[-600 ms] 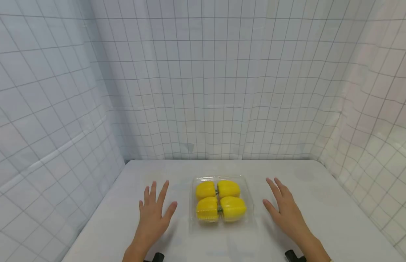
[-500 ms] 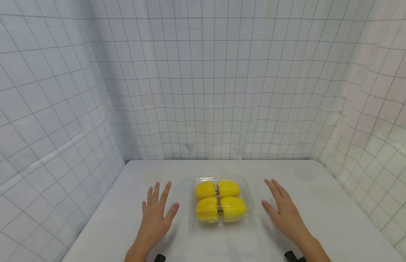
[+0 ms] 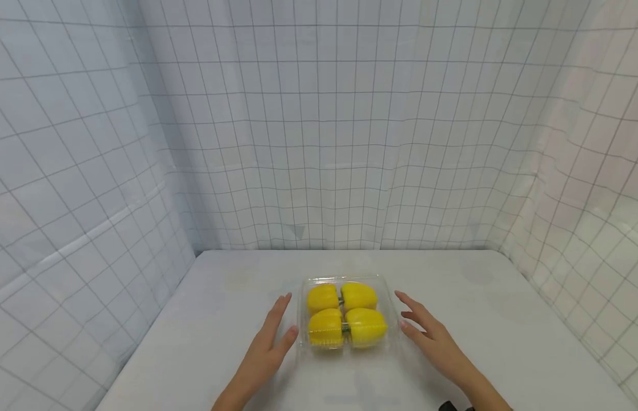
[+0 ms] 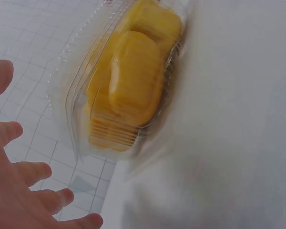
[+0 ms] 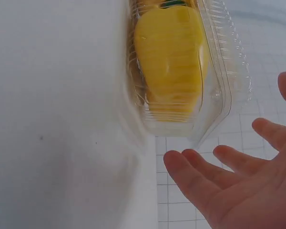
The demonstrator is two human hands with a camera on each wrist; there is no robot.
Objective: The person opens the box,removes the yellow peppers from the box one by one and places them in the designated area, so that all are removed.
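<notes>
A clear plastic clamshell box (image 3: 344, 278) lies on the white table with its lid closed. Inside are several yellow bell peppers (image 3: 366, 326) with green stems. My left hand (image 3: 266, 348) is beside the box's left side, fingers extended and thumb apart. On the right, my right hand (image 3: 433, 338) holds its relaxed fingers close to the box's right side. Both wrist views show bare palms facing the box, with a gap between the left fingers (image 4: 33, 172) and the box wall (image 4: 69, 102). The right fingertips (image 5: 174, 162) are near the box's corner; contact cannot be made out.
White cloth with a dark grid (image 3: 344, 142) hangs behind the table (image 3: 236, 274) and along both sides. A small black strap piece (image 3: 447, 406) shows at the right wrist.
Both hands have moved inward, the left one rightward and the right one leftward, and are now close to the box sides. The box and peppers have stayed in place.
</notes>
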